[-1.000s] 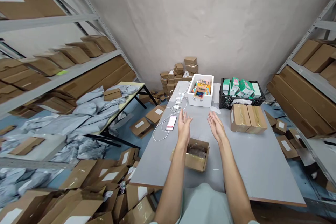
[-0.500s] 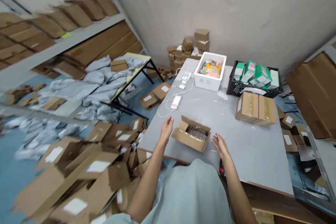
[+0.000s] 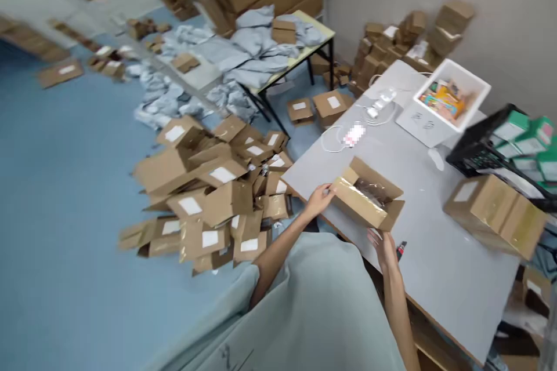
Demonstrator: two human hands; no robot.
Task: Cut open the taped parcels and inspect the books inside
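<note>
An open cardboard box (image 3: 359,203) with clear plastic inside is held between my hands at the table's near edge, tilted, its flaps spread. My left hand (image 3: 319,199) is closed on the box's left end. My right hand (image 3: 383,248) grips the lower right corner from below, its fingers partly hidden by the box. A red and black box cutter (image 3: 401,250) lies on the grey table (image 3: 452,278) just right of my right hand.
On the table stand a white foam box (image 3: 429,127) with colourful packets, taped cartons (image 3: 491,214), a black crate (image 3: 474,148) of green boxes, and a power strip (image 3: 380,101) with cables. Discarded cardboard boxes (image 3: 226,197) heap on the floor at left. Grey bags (image 3: 256,40) cover a side table.
My hands have closed on the cardboard box, which they stood apart from before, and it is now tilted. The view has swung left, showing more floor and the heap of boxes.
</note>
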